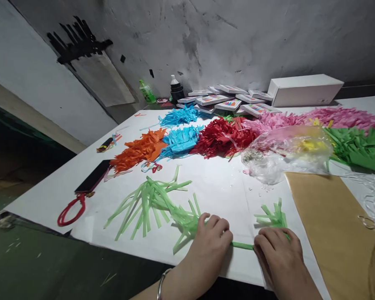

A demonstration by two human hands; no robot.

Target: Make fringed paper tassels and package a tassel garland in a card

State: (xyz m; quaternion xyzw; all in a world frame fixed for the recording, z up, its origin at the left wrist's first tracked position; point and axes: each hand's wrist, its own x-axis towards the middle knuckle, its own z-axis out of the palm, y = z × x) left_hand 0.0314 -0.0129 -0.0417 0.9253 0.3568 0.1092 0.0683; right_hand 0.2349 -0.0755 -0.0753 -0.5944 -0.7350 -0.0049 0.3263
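A light green tissue-paper tassel (187,221) lies near the front edge of the white table, its cut strips spread out to the left. Its middle is a tight twisted cord (242,246) that runs between both hands. My left hand (212,235), with a silver bangle at the wrist, grips the tassel where strips meet cord. At the cord's right end my right hand (278,246) has its fingers curled round the paper, and a short green fringe (273,216) sticks out beyond it. Another fan of green strips (148,198) lies just left. Both thumbs are largely hidden.
Orange (140,150), blue (181,139), red (221,137) and pink tassel piles (278,121) line the table behind. A clear plastic bag (265,171), brown sheet (334,221) and phone (93,177) lie around. Flat boxes (212,100) and a white carton (303,91) stand by the wall.
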